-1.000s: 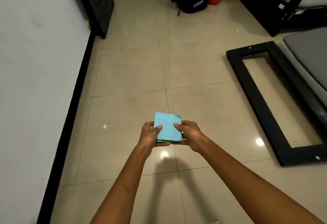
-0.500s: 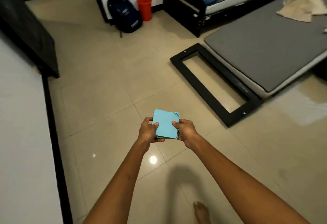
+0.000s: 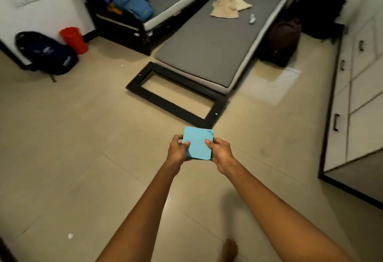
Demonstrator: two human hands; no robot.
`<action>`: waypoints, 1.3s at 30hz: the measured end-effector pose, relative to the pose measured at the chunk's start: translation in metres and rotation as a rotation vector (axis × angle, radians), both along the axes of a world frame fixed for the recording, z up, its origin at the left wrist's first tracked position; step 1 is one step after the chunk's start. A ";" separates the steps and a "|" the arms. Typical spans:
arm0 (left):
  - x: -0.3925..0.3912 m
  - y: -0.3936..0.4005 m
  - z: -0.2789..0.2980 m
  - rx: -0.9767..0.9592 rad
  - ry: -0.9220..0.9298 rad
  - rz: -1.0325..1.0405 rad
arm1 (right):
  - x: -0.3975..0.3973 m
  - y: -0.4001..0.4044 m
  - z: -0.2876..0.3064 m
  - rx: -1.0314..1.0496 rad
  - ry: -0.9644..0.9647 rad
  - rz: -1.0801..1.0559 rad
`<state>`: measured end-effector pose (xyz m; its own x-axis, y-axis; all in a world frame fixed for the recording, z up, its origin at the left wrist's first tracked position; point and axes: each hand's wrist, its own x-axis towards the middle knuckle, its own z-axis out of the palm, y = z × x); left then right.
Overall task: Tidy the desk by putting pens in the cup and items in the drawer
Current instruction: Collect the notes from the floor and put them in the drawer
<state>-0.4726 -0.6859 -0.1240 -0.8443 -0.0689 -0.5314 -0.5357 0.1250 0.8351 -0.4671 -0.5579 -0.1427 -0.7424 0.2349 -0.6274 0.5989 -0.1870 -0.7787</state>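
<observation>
A light blue stack of square paper notes point(image 3: 196, 142) with green edges underneath is held flat in front of me, above the tiled floor. My left hand point(image 3: 177, 149) grips its left edge, thumb on top. My right hand point(image 3: 220, 151) grips its right edge the same way. A white drawer unit point(image 3: 356, 87) with dark handles stands at the right wall; its drawers look shut. No desk, cup or pens are in view.
A black rectangular frame point(image 3: 176, 94) lies on the floor just ahead, against a grey mattress point(image 3: 215, 40). A dark backpack point(image 3: 46, 53) and a red bin point(image 3: 73, 39) stand at the far left. Dark bags point(image 3: 284, 42) sit by the drawers. My bare foot point(image 3: 230, 249) shows below.
The view has swung to the right: the white wall at the left has gone out of view, and the beds and drawer unit have come in. Both hands keep the same hold on the notes.
</observation>
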 end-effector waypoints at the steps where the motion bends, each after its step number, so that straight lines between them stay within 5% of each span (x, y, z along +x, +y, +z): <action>1: 0.001 0.019 0.003 0.001 0.005 -0.041 | 0.005 0.018 0.002 0.002 0.005 -0.040; 19: 0.081 0.374 0.031 0.072 0.029 -0.713 | 0.169 0.335 0.049 0.038 0.077 -0.776; 39: 0.230 0.647 0.148 0.187 0.255 -1.269 | 0.354 0.542 0.171 0.173 0.163 -1.349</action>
